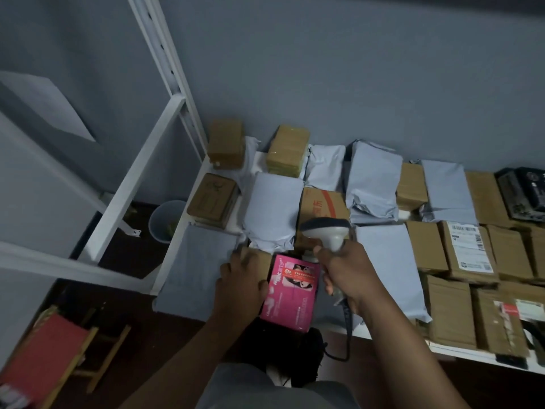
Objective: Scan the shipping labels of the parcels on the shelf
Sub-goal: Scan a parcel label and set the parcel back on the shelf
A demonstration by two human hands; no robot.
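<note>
A white shelf (460, 351) holds several parcels: grey mailer bags and brown cardboard boxes. My right hand (343, 274) grips the handle of a grey barcode scanner (326, 230), whose head points left over the parcels. My left hand (240, 280) lies on a small brown box (259, 259) at the shelf's front, fingers curled over its edge. Right beside it lies a pink printed box (290, 293). One brown box (469, 250) at the right shows a white shipping label facing up. A large grey mailer (272, 212) sits just behind my left hand.
White shelf uprights (165, 63) rise at the left. A pale waste bin (165, 221) stands on the dark floor below the shelf's left end. A red stool (44, 357) is at lower left. A black device (525, 191) sits at the far right of the shelf.
</note>
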